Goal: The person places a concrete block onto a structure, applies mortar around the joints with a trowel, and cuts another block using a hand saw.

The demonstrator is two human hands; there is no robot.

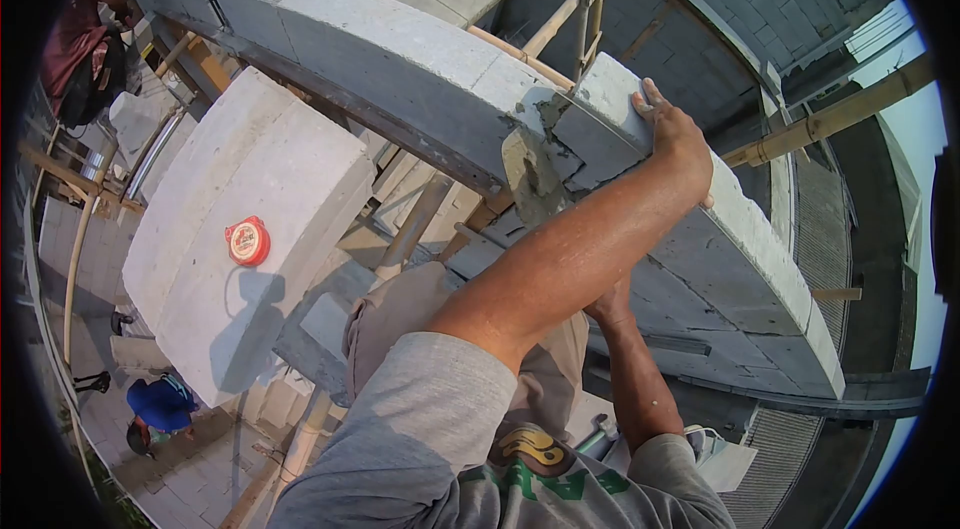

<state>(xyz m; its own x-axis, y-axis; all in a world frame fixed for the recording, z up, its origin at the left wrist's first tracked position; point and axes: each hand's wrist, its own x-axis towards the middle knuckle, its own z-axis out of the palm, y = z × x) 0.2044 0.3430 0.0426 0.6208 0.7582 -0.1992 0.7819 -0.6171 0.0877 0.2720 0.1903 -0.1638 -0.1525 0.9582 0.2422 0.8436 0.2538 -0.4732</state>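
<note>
While parted, left fingers (651, 92) on block (607, 92).

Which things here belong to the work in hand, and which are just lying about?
In use, it appears:
- block, gripped by the left hand
- right hand, mostly hidden
- mortar at the joint
- curved wall

Lying about, probably:
- round red case, perhaps a tape measure
- pale slab beneath it

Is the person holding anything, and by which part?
The left hand clasps a pale block over its top; the right hand is mostly hidden, so its hold cannot be told.
</note>
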